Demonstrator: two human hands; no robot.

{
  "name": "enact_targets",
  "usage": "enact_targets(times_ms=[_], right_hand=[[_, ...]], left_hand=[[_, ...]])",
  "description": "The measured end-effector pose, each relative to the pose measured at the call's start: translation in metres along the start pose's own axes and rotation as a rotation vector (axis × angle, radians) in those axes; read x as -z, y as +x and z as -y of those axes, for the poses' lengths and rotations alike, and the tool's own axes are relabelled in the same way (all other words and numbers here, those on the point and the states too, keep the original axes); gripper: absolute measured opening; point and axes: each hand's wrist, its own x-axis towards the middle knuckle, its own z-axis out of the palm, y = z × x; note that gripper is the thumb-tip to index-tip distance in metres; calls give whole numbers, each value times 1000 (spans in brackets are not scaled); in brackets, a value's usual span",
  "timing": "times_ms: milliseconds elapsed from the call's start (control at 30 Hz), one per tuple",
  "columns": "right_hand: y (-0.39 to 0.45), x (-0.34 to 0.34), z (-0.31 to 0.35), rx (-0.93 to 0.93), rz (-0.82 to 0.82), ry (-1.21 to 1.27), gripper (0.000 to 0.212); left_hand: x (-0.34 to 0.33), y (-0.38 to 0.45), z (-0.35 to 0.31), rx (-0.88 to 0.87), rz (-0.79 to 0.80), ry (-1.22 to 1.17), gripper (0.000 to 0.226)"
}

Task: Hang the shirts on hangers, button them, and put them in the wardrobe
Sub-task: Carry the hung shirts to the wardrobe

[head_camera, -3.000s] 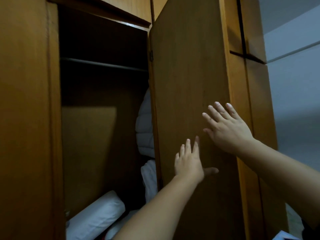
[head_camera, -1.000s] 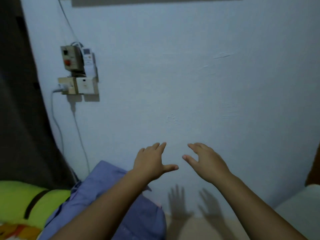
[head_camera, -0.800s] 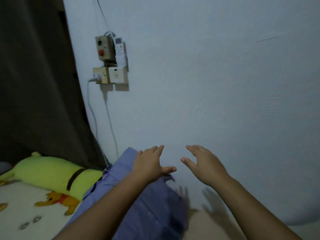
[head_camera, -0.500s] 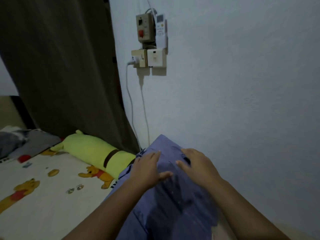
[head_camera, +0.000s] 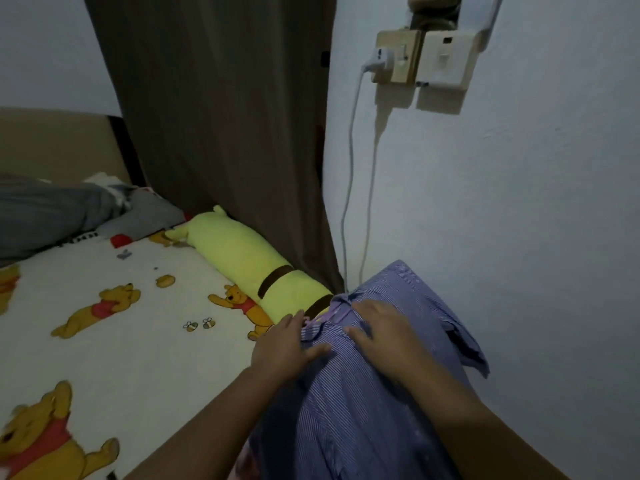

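A blue striped shirt lies in a heap at the bed's right edge, against the wall. My left hand rests on the shirt's left side with fingers straight and thumb spread. Flat on top of the shirt, near the collar, lies my right hand. A paler lilac piece of cloth shows at the collar between the hands. No hanger and no wardrobe are in view.
The bed sheet has a cartoon bear print. A long yellow-green bolster lies along the dark curtain. Grey bedding sits at the far left. A wall socket with plug and white cable is above the shirt.
I turned away from the wardrobe to the bed. Both hands came down from the air onto the blue shirt, and the view swung left and down.
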Motion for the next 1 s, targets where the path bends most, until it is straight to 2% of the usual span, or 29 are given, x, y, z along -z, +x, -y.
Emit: enact_targets(times_ms=[333, 500, 667, 1000], right_hand=[[89, -35, -34, 196, 68, -36, 43], [127, -45, -53, 257, 109, -29, 41], [140, -58, -67, 290, 158, -20, 41], [133, -60, -76, 262, 161, 82, 41]], left_hand=[[-20, 66, -8, 181, -18, -134, 86], [-28, 94, -16, 260, 88, -214, 93], [-38, 103, -16, 358, 229, -461, 99], [-48, 107, -14, 398, 224, -610, 117]])
